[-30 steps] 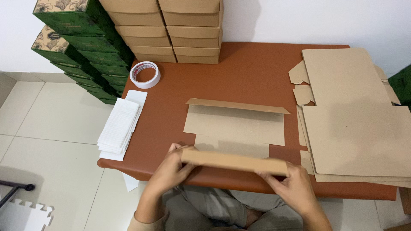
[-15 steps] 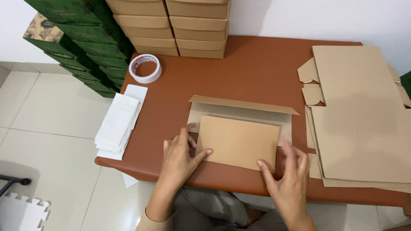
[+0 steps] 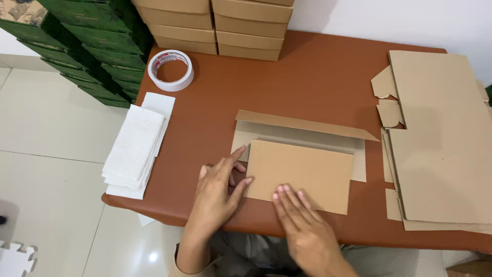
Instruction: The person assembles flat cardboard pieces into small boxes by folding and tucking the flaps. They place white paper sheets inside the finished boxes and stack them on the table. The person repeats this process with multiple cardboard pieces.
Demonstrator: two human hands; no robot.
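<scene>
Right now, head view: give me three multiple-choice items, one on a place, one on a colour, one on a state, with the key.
1. Where is the tape roll?
A. on the table's far left, by the green boxes
B. on the flat cardboard stack
C. on the floor

2. What colour is the table top?
A. white
B. reddish brown
C. green

3. How do the hands meet the folded cardboard blank?
A. both lift it clear of the table
B. both rest flat on it
C. neither touches it

Key: 1 A, the roll lies beside the green boxes. 2 B, the bare surface shows reddish brown. 3 B, the left hand presses its left edge and the right hand its near edge, fingers spread.
</scene>
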